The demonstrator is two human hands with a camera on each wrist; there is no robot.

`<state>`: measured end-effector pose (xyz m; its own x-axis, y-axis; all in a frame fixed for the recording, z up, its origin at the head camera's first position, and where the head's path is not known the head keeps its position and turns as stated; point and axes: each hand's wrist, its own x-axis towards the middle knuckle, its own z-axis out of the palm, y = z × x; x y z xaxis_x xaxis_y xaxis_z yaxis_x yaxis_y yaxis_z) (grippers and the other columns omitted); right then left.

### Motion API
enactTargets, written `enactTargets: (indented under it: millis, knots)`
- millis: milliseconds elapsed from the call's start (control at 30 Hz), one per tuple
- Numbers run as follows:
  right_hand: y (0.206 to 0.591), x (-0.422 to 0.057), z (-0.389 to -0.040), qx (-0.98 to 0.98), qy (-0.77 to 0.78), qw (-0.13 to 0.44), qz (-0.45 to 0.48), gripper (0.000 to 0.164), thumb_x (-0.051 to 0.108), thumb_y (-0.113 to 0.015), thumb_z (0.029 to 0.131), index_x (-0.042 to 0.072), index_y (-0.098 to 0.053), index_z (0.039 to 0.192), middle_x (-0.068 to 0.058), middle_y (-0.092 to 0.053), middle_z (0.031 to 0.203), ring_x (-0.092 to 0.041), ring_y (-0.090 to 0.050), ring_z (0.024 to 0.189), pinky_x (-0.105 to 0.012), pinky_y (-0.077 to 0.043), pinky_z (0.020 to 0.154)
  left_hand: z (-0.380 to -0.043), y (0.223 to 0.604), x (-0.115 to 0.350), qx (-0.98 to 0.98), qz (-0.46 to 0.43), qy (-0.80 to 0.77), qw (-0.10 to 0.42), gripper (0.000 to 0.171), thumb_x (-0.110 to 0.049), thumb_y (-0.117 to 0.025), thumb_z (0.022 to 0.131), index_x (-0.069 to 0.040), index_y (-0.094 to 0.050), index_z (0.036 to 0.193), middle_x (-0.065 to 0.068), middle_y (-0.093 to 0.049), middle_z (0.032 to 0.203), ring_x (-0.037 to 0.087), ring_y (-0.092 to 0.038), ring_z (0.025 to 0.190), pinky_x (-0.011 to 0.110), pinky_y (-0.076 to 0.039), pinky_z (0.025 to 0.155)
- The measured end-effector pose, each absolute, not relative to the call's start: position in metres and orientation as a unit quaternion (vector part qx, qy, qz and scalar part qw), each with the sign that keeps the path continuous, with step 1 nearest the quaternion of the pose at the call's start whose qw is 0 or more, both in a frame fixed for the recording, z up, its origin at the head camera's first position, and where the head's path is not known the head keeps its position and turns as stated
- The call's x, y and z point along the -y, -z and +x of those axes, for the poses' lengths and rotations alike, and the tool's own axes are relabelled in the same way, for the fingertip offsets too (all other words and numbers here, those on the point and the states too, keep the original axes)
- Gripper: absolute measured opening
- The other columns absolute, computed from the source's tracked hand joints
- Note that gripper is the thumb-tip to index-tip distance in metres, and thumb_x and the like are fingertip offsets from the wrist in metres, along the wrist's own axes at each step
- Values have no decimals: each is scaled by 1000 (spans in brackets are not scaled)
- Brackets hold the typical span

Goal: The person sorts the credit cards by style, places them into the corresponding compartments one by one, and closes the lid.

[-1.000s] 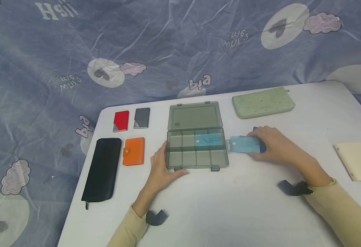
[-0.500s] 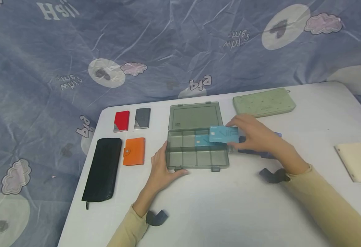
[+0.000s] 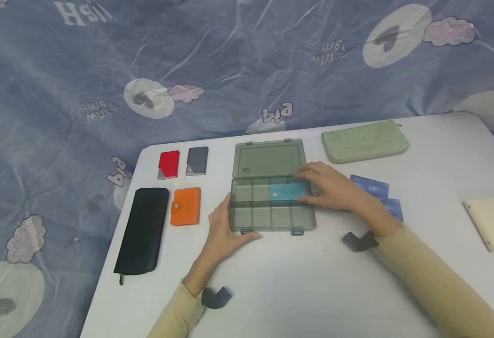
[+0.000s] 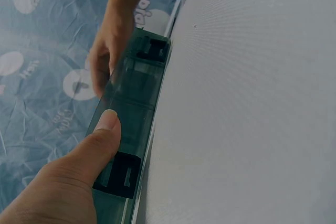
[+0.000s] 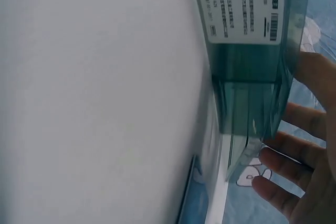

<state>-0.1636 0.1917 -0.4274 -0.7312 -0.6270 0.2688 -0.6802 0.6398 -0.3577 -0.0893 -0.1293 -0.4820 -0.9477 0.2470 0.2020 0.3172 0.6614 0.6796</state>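
Note:
A translucent green box (image 3: 260, 217) with several compartments lies with its lid (image 3: 268, 157) laid back. Along its left side run the fingers of my left hand (image 3: 222, 234), and the thumb lies on the front wall beside a latch (image 4: 123, 174). A light blue VIP card (image 3: 282, 192) lies in the back right part of the box. My right hand (image 3: 327, 185) is over that card's right end, its fingers and thumb spread apart at the back and front of it. In the right wrist view, the fingers (image 5: 281, 192) show loosely bent beside the box wall (image 5: 247, 61).
Dark blue VIP cards (image 3: 371, 186) lie right of the box, partly under the right arm. A green pouch (image 3: 365, 141) is behind them, a cream notebook (image 3: 493, 224) far right. Left are red (image 3: 169, 164) and grey (image 3: 197, 160) card holders, an orange one (image 3: 186, 206) and a black wallet (image 3: 142, 230).
My right hand has carried a light blue card leftward from beside the box into its back right part. The dark blue cards have come into sight. My left hand stays at the box's corner.

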Motion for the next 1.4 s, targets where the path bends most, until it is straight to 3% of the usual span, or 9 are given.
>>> enactTargets:
  millis: [300,567,700,1033,1200,1400]
  knots:
    - [429,-250,-136,925,-262,29,274,50,29,-73,80,6,-58,122,-10,-53,123,-29,-43,119,-48,-33,98,-88,478,130,909,-156,384,46,118,-57,-79,62,-9,-13,148,11,-30,148,24,-30,131,50,-18,105]
    - [433,-296,-117,939,-242,33,242,51,26,-84,65,8,-62,107,-6,-56,111,-25,-46,108,-44,-35,92,-89,481,133,910,-147,385,41,119,-60,-77,62,-12,-12,149,9,-30,148,23,-29,131,48,-17,106]
    - [434,-301,-114,944,-228,22,236,56,29,-87,60,10,-62,107,-8,-54,112,-27,-45,107,-47,-36,91,-88,482,133,911,-142,386,40,118,-59,-78,62,-13,-13,149,9,-29,149,23,-29,131,49,-17,106]
    - [430,-291,-116,944,-197,24,263,49,24,-84,61,5,-60,99,-6,-52,103,-23,-45,95,-40,-37,81,-87,480,131,909,-149,387,41,119,-58,-78,62,-12,-12,149,10,-30,148,24,-29,130,50,-17,104]
    - [431,-290,-117,949,-183,11,255,44,23,-82,61,9,-56,93,-2,-51,95,-18,-42,88,-36,-35,76,-87,481,129,908,-153,388,41,118,-58,-78,62,-11,-12,149,9,-30,148,24,-29,131,51,-17,105]
    - [433,-293,-120,956,-171,6,238,53,29,-82,63,6,-56,102,-4,-54,95,-20,-45,85,-37,-36,74,-88,482,129,908,-148,390,36,118,-60,-77,62,-14,-11,149,7,-29,149,20,-28,131,47,-16,107]
